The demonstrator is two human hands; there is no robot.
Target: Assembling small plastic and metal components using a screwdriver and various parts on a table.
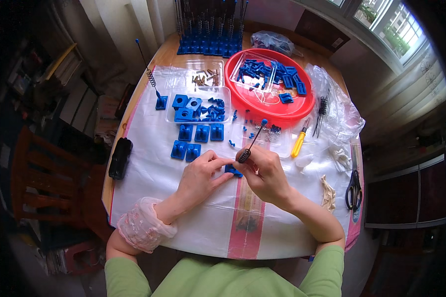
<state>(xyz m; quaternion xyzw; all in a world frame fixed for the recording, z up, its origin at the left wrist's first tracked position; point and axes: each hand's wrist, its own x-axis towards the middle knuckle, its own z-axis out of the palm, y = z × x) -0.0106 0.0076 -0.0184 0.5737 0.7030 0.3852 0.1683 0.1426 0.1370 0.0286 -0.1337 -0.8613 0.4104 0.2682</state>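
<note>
Near the middle of the table, my left hand (pixel 199 174) pinches a small blue plastic base (pixel 234 171), which my fingers partly cover. My right hand (pixel 268 177) is closed round the lower part of a black coil-spring rod (pixel 244 156) with a blue tip, leaning up and to the right. Its lower end meets the base, but my fingers hide the joint. Left of my hands stand several square blue bases (pixel 201 133) in two rows. Behind them a clear plastic box (pixel 227 120) holds blue plates and small blue pieces. A finished-looking spring rod on a blue base (pixel 161 103) stands at the far left.
A red basin (pixel 306 110) with blue parts is at the back right. Brass-coloured pins (pixel 207 78) lie in another clear tray. A yellow-handled screwdriver (pixel 298 144), scissors (pixel 353 190), a black case (pixel 120 158) and loose springs (pixel 321 114) lie around. Many spring-rod pieces (pixel 210 45) stand at the back.
</note>
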